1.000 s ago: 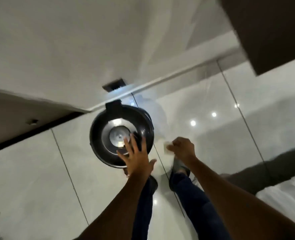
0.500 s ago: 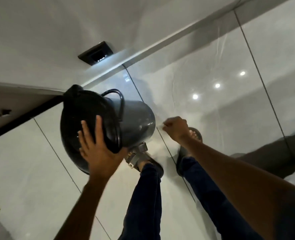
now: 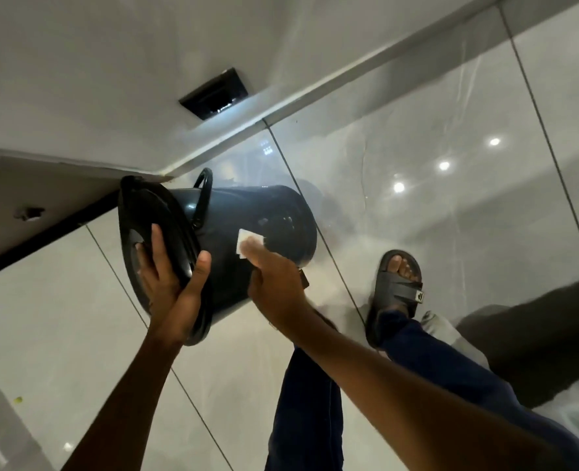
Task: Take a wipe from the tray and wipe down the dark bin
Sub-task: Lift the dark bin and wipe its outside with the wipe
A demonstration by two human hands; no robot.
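The dark bin [image 3: 274, 215] is tipped on its side above the floor, its black lid [image 3: 145, 215] facing left and its base pointing right. My left hand [image 3: 172, 283] grips the lid's rim, fingers across the lid's face and thumb over the edge. My right hand [image 3: 274, 280] presses a small white wipe [image 3: 249, 243] flat against the bin's rounded side. A wire handle [image 3: 203, 195] loops over the top of the bin near the lid. The tray is not in view.
Glossy white floor tiles [image 3: 451, 164] with dark grout lines spread all round. A white wall with a black vent [image 3: 213, 93] rises behind the bin. My sandalled foot [image 3: 396, 287] stands just right of the bin, and dark fabric [image 3: 536, 328] lies at the right.
The bin was tipped from upright onto its side by my left hand. My right hand moved left with the wipe and now presses it against the bin's side.
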